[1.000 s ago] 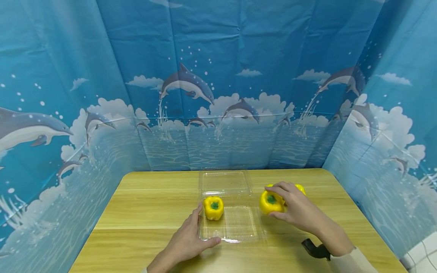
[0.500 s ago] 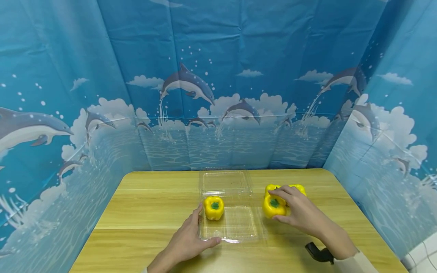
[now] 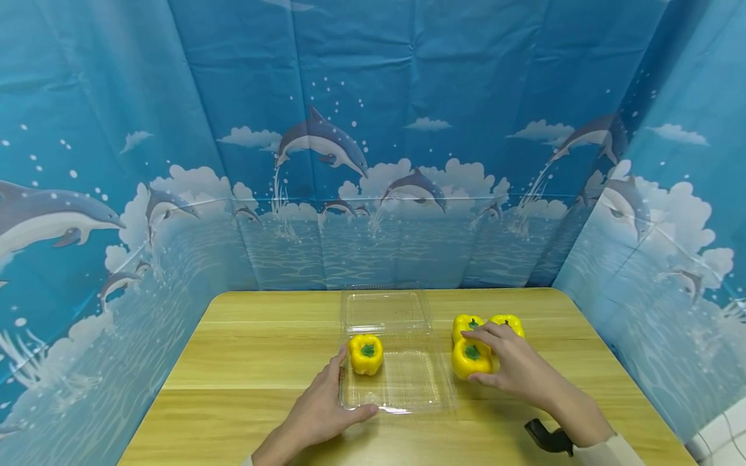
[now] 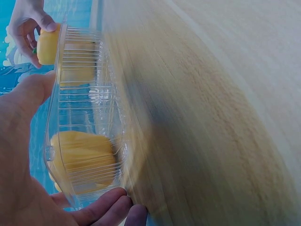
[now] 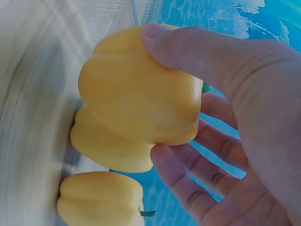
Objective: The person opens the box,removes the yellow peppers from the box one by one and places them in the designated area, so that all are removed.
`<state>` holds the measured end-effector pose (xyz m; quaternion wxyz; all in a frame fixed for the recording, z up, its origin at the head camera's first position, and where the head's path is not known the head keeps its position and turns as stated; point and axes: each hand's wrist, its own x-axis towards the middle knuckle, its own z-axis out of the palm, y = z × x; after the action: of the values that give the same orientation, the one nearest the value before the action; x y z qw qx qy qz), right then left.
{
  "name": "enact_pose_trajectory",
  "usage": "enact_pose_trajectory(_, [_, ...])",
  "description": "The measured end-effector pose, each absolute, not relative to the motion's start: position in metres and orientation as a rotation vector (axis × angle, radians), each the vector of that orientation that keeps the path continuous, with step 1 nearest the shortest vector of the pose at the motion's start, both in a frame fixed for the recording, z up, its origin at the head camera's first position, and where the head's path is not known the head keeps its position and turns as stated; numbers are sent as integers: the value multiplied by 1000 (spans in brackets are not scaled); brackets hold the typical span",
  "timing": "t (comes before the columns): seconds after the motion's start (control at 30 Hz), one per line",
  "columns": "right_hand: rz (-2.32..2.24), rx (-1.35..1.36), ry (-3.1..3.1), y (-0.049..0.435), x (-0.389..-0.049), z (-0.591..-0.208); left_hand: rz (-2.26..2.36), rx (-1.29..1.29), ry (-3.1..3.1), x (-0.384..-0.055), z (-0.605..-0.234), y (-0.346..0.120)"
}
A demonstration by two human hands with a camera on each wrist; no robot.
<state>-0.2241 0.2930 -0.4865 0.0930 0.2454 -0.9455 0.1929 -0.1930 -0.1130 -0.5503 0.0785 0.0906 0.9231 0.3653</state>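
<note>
Between the thumb and fingers of my right hand (image 3: 515,362) is a yellow bell pepper (image 3: 473,370) with a green stem. The right wrist view shows the thumb on one side of this pepper (image 5: 136,89) and fingertips on the other. My left hand (image 3: 326,401) grips the near left corner of a clear plastic clamshell container (image 3: 414,382), thumb along the front rim and fingers at the left side. Inside the container's left half sits another yellow bell pepper (image 3: 366,364). Its lid (image 3: 384,312) lies folded back, away from me.
Two more yellow bell peppers, one on the left (image 3: 465,323) and one on the right (image 3: 509,322), stand just behind the right hand. Everything rests on a wooden table (image 3: 250,362). A blue dolphin-print curtain (image 3: 373,246) encloses the far side and both flanks. A black curved piece (image 3: 548,437) shows at the right wrist.
My right hand has shifted slightly right and nearer to me with its pepper, uncovering more of the two peppers behind. The left hand and container have stayed put.
</note>
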Motion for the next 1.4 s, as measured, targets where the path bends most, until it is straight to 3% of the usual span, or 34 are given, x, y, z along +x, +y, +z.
enact_pose_trajectory(1.4, [659,721,-2892,305,-223,-518,1081,273,2758,-197,-552,-113])
